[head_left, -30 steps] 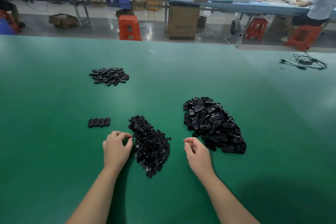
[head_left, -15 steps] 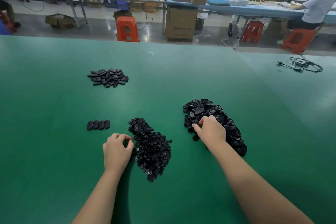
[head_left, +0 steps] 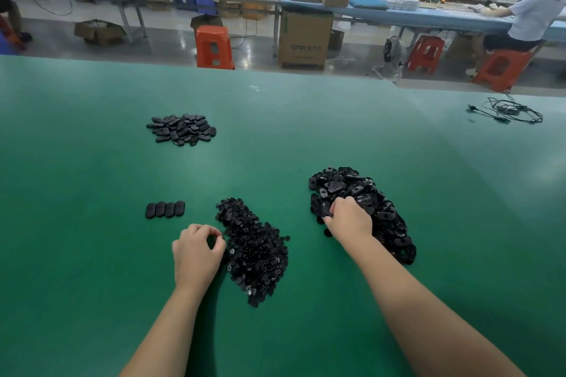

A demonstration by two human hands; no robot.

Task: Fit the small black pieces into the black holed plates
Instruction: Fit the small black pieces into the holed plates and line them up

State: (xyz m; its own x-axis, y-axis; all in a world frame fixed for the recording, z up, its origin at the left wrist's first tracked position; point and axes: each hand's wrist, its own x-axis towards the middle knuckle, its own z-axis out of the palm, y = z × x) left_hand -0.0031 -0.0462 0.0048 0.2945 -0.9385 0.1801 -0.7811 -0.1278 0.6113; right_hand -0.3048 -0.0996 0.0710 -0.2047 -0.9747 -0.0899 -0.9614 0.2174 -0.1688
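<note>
Moved right hand [head_left: 347, 217] onto plate pile [head_left: 367, 208], pinching one plate for fitting; left hand [head_left: 197, 254] curled at small-piece pile [head_left: 254, 251], contents unclear.

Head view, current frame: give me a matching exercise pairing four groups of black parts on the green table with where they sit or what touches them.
Things:
1. heap of small black pieces
2. heap of black holed plates
3. row of four black oval parts
4. far pile of black oval parts

Places or states:
A. lined up side by side, left of the left hand
B. under the right hand, which grips a plate
C. alone toward the far left of the green table
D. just right of the left hand's fingertips

Pairs: 1-D, 2-B, 3-A, 4-C
</note>
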